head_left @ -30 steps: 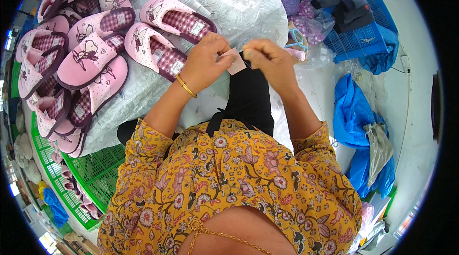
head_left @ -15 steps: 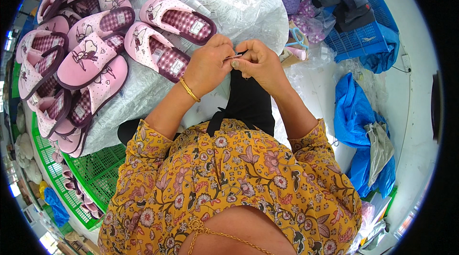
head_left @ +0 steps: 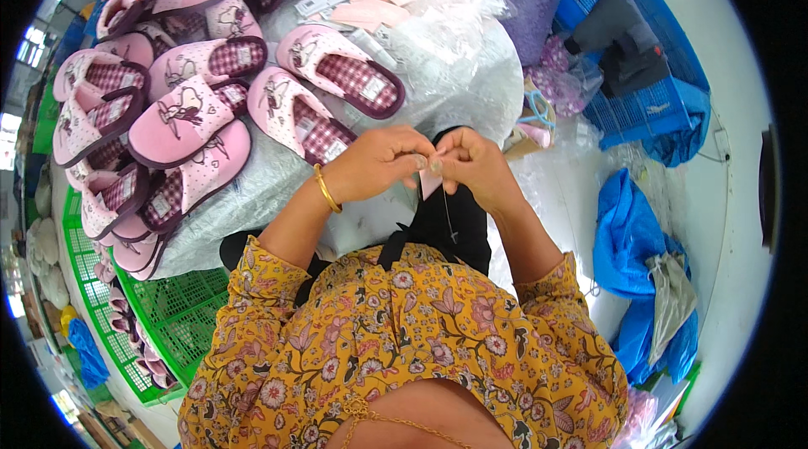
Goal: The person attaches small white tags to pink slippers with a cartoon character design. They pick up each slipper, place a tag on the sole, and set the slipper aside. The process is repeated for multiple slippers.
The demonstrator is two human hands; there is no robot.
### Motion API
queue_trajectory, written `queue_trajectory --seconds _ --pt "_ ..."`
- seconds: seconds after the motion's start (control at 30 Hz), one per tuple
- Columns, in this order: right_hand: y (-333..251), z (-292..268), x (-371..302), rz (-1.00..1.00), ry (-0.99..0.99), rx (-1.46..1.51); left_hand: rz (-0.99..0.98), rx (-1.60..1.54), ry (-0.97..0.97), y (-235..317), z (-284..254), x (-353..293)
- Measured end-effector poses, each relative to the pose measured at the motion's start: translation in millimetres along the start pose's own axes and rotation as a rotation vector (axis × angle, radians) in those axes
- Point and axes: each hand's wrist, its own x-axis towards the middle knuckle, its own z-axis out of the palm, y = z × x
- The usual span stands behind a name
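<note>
Both hands meet above the black trousers (head_left: 471,234). Left hand (head_left: 374,167) and right hand (head_left: 475,171): thumbs and fingers pinched together at the upper end of a small pale-pink card tag (head_left: 430,185), which sits between them; thin pale string (head_left: 449,217) dangles below. Writing on tag: can't tell. White rectangular labels (head_left: 336,148) on maroon checked insoles of pink fabric slippers (head_left: 273,104), print too small to read. Uppers carry a dark cartoon drawing. Loose pale-pink cards (head_left: 374,10) lie on crinkled clear plastic sheeting (head_left: 215,226), print blurred.

Containers: blue plastic mesh basket (head_left: 635,115), dark grey cloth (head_left: 623,41) in it. Bulging see-through bag (head_left: 522,7), purple contents, beside the basket. Green plastic mesh crate (head_left: 189,314) lower left, slippers heaped above it.
</note>
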Motion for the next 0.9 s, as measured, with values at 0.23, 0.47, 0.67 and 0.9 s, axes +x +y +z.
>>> queue_trajectory --seconds 0.23,0.47,0.67,0.9 --pt "7 0 -3 0.058 -0.079 0.052 -0.149 -0.194 -0.076 -10 -2 -3" --pt "2 1 -6 0.084 -0.144 -0.155 0.297 0.428 0.185 -29 11 -1" --pt "-7 4 -7 -0.196 -0.003 -0.278 0.162 0.582 0.327 24 11 -8" --pt "-2 7 14 -0.047 -0.095 0.069 0.11 0.583 0.297 26 1 1"
